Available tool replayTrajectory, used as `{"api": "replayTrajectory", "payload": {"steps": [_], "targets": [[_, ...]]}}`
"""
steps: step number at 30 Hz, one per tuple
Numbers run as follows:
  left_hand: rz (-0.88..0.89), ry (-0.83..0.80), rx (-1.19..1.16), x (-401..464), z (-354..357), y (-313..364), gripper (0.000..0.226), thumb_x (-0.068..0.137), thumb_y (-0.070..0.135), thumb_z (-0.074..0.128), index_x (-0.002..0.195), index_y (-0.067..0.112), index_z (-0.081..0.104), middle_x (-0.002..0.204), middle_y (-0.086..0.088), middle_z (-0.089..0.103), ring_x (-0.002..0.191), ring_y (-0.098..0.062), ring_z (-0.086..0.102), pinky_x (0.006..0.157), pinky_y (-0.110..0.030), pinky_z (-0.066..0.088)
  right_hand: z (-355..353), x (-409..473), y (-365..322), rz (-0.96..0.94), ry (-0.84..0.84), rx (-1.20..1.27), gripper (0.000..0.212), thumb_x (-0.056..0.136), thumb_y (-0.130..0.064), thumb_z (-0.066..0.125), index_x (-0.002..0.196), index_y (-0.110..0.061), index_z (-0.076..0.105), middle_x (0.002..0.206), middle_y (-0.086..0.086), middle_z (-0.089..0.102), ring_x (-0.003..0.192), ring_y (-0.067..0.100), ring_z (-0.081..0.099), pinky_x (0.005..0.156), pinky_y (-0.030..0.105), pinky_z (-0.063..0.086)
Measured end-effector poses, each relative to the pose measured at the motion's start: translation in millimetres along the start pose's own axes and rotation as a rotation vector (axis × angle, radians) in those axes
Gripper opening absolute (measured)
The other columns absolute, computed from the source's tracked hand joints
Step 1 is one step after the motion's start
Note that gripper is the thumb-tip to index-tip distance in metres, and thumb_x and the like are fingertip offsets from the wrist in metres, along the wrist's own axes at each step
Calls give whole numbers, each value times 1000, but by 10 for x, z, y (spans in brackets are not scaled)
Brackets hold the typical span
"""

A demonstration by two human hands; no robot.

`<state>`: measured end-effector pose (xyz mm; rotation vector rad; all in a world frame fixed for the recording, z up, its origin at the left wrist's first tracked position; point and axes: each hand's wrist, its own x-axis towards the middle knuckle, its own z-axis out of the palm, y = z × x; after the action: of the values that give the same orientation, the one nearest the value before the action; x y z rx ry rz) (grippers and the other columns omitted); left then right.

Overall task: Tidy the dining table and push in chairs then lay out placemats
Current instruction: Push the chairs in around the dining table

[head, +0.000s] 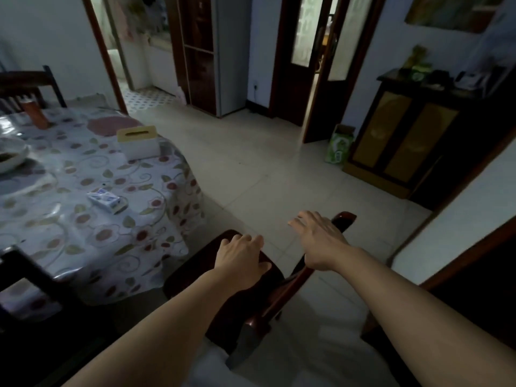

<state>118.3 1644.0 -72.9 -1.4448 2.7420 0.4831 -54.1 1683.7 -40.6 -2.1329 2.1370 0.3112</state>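
Both hands [279, 247] on dark chair [243, 300]

No text can be read anywhere. The small blue-and-white box [105, 201] on the bench [55, 219] and the green carton [339, 148] on the floor carry print too blurred to make out.

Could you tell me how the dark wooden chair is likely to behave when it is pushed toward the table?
The chair looks solid wood, so probably rigid and fairly heavy. On the smooth tiled floor it should slide. Pushed high at the backrest, it might tip slightly.
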Motion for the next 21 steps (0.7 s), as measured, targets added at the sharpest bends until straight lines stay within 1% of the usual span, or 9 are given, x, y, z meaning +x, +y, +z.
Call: {"api": "replayTrajectory", "payload": {"steps": [2,6,9,12,15,17,19,21], "targets": [[24,-21,-12,90,58,153,49,87,49,52,127,23,44,129,-2,52,122,-24,44,98,-38,32,62,-7,167,15,-11,-5,75,79,-15,62,144,-16,25,147,11,20,136,28,20,113,38,23],[48,-70,5,226,195,417,54,85,54,52,128,22,44,128,-2,53,121,-24,45,97,-39,32,242,54,434,-6,-121,-19,79,81,-18,63,147,-19,20,148,11,17,137,28,18,114,38,21],[17,-112,30,344,297,542,59,83,59,52,129,22,43,125,-2,54,118,-24,46,97,-40,33,394,177,610,-58,-181,-45,80,80,-12,62,147,-20,20,149,11,15,138,29,17,114,38,20],[-51,-152,31,474,393,661,64,79,63,54,128,22,44,122,-2,56,115,-25,48,94,-39,35,543,331,807,-145,-227,-88,81,80,-9,62,147,-20,20,151,11,14,140,29,15,115,39,20],[-141,-190,14,564,488,843,66,77,64,56,127,22,45,121,-2,56,114,-25,50,92,-38,36,707,511,1003,-268,-207,-116,79,76,-15,67,144,-22,27,145,8,25,135,27,24,112,38,25],[-199,-217,-11,590,555,962,63,75,62,61,122,22,47,114,-1,58,107,-24,54,84,-36,37,822,609,1103,-352,-189,-121,73,76,-19,68,140,-23,33,138,6,35,129,26,33,110,37,27],[-256,-241,-37,575,627,1044,55,73,56,66,114,23,49,108,-1,60,98,-22,57,76,-33,38,886,674,1146,-434,-153,-113,62,79,-23,68,134,-26,41,130,3,46,122,25,42,106,36,30],[-318,-236,-37,549,709,1094,45,76,47,66,110,23,50,106,-1,62,94,-23,59,72,-32,40,895,712,1176,-520,-90,-99,41,82,-20,65,121,-25,53,119,1,56,112,24,52,97,34,34]]}}
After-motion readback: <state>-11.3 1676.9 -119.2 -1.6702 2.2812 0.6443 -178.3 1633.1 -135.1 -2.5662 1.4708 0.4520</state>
